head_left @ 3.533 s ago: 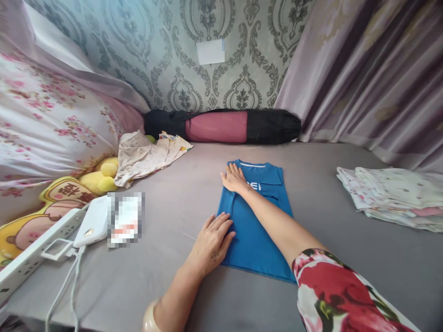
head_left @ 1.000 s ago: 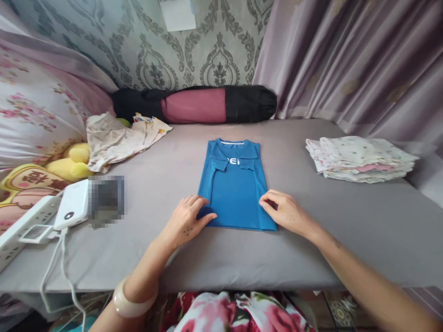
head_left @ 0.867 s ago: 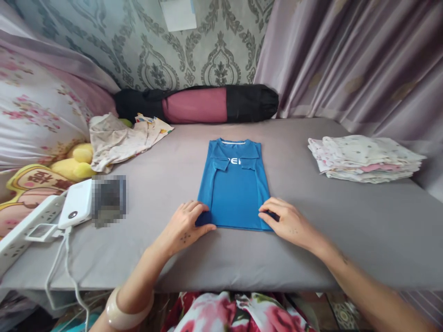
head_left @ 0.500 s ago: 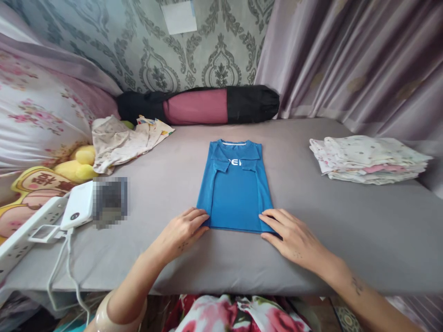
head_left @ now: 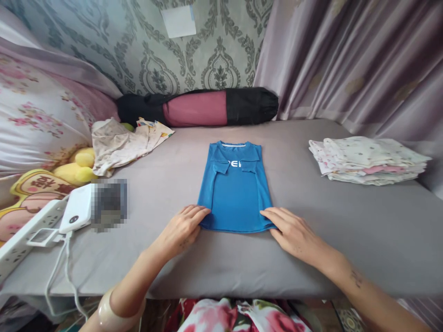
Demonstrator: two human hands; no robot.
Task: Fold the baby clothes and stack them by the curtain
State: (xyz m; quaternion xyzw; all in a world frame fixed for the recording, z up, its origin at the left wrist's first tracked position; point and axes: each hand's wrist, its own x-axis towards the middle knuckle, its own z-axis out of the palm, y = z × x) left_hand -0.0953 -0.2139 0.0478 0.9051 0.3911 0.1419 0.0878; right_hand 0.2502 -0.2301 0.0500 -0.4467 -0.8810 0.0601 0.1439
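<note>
A blue shirt (head_left: 235, 189) lies folded into a narrow strip on the grey bed surface (head_left: 311, 230), collar away from me. My left hand (head_left: 182, 226) is at its near left corner, fingers together over the hem and thumb hidden beneath. My right hand (head_left: 290, 229) holds the near right corner the same way. The near hem bows up slightly between the two hands.
A stack of folded pale printed clothes (head_left: 367, 159) sits at the right. A loose beige garment (head_left: 121, 143) and a yellow plush toy (head_left: 78, 168) lie at the left. A white power strip (head_left: 24, 235) and charger (head_left: 78, 214) are near the left edge. A black and pink roll (head_left: 197, 108) lies along the wall.
My right arm has pulled back from the collar. Both hands have settled at the shirt's near corners, fingers going from a pinch to lying along the hem, which now lifts slightly.
</note>
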